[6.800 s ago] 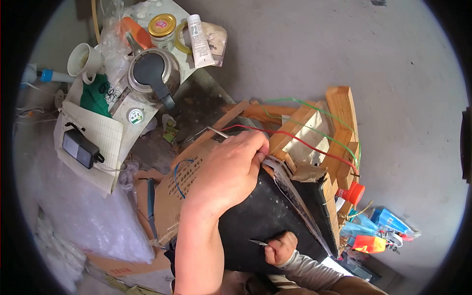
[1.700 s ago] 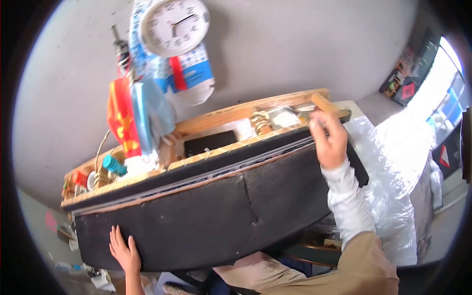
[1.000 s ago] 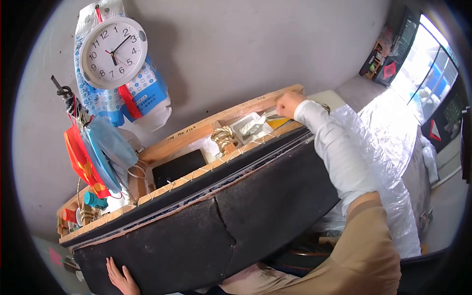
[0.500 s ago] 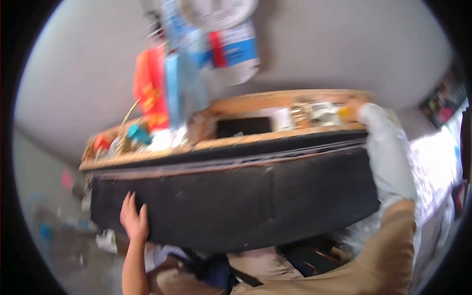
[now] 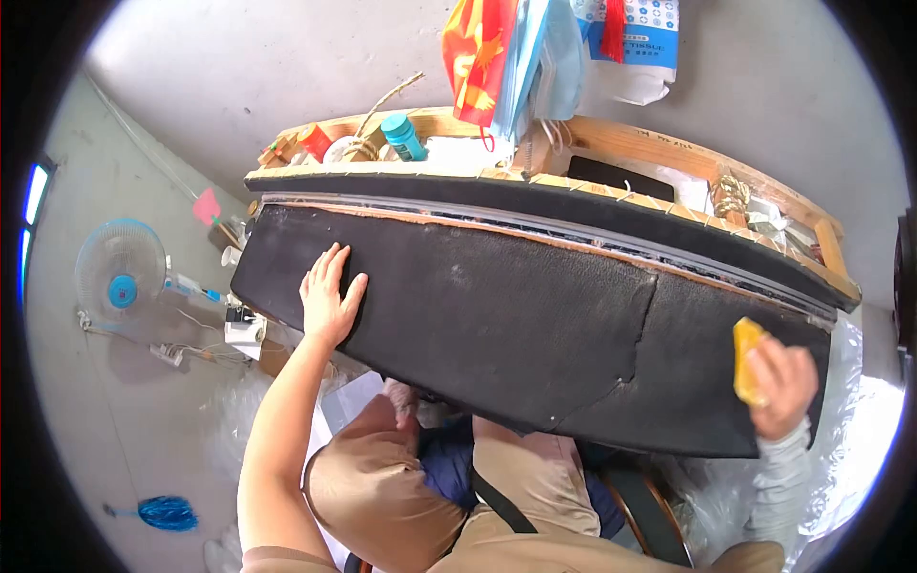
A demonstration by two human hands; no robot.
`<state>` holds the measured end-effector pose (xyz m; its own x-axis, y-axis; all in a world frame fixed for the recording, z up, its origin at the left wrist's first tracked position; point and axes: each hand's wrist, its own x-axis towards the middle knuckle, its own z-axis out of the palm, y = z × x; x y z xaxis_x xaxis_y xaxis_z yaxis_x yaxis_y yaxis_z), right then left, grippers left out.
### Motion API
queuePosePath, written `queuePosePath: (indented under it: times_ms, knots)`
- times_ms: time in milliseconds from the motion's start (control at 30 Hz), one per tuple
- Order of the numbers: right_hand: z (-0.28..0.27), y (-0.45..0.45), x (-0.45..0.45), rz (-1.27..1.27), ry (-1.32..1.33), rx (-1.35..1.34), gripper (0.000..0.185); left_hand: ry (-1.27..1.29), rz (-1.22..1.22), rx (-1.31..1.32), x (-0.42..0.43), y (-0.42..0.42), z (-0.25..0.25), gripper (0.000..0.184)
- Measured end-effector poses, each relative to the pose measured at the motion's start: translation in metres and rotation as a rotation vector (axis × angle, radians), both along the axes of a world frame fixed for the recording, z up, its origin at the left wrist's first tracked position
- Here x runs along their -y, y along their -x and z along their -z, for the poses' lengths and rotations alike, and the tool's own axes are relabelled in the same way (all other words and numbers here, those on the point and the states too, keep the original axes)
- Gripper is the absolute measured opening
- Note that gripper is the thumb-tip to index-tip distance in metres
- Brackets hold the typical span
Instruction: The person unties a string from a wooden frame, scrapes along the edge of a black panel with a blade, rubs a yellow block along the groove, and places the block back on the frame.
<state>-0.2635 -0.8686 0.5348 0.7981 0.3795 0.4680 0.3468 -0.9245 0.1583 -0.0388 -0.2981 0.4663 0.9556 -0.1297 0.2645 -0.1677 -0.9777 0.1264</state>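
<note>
My left hand (image 5: 330,304) lies flat on the black padded surface (image 5: 458,296), its fingers stretched out near the left end. At the right end, my right hand (image 5: 785,382) has its fingers closed around a yellow block (image 5: 750,361), perhaps a sponge or a piece of wax. The block is held just over or against the black surface; I cannot tell which. A dark crack runs across the surface between the two hands. Along its far side is a narrow slot with a clear strip (image 5: 535,234).
Behind the slot, a wooden trough (image 5: 640,143) holds a teal-capped bottle (image 5: 403,136), a red spool (image 5: 313,142) and a coil of cord (image 5: 732,196). Face masks (image 5: 549,67) and a tissue pack (image 5: 635,43) hang above. A fan (image 5: 120,277) stands left.
My right hand has come from the trough's right end down to the black surface, bringing the yellow block. The view has turned, while my left hand still rests on the surface.
</note>
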Motion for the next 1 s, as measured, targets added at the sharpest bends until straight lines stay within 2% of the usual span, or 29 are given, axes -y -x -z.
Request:
queuePosePath:
  times_ms: [67, 133, 200, 267, 300, 400, 433, 467, 567, 667, 800, 1000]
  knots:
    - [0.032, 0.015, -0.01, 0.018, -0.142, -0.12, 0.035, 0.015, 0.017, 0.013, -0.001, 0.0, 0.001, 0.058]
    - [0.048, 0.022, -0.02, 0.022, -0.202, -0.086, 0.033, 0.013, 0.012, 0.023, -0.001, 0.0, 0.002, 0.059]
    - [0.051, 0.028, -0.013, 0.029, -0.139, -0.121, 0.041, 0.03, 0.003, 0.021, -0.002, -0.001, 0.004, 0.059]
    - [0.035, 0.023, -0.022, -0.044, -0.316, -0.191, 0.065, 0.046, 0.028, 0.038, -0.004, -0.002, 0.005, 0.059]
    - [0.045, 0.025, -0.015, -0.027, -0.293, -0.237, 0.087, 0.067, 0.026, 0.037, -0.004, -0.001, 0.004, 0.058]
    - [0.05, 0.022, -0.013, -0.038, -0.375, -0.231, 0.084, 0.107, 0.025, 0.051, -0.006, -0.003, 0.005, 0.058]
    - [0.047, 0.021, -0.017, -0.021, -0.405, -0.247, 0.07, 0.115, 0.032, 0.053, -0.006, -0.002, 0.004, 0.058]
    - [0.048, 0.02, -0.019, -0.037, -0.4, -0.246, 0.07, 0.068, 0.038, 0.085, -0.006, 0.0, 0.004, 0.055]
    - [0.049, 0.019, -0.022, 0.036, -0.408, -0.245, 0.051, 0.09, 0.006, 0.042, -0.002, 0.002, 0.0, 0.054]
    - [0.056, 0.017, -0.02, 0.093, -0.505, -0.238, 0.047, 0.102, 0.005, 0.032, -0.004, 0.001, 0.001, 0.056]
    - [0.055, 0.019, -0.015, 0.201, -0.446, -0.328, 0.043, 0.084, -0.003, 0.0, -0.001, 0.001, -0.003, 0.056]
    - [0.054, 0.016, -0.013, 0.19, -0.403, -0.374, 0.037, 0.06, -0.007, -0.048, 0.002, 0.0, -0.01, 0.055]
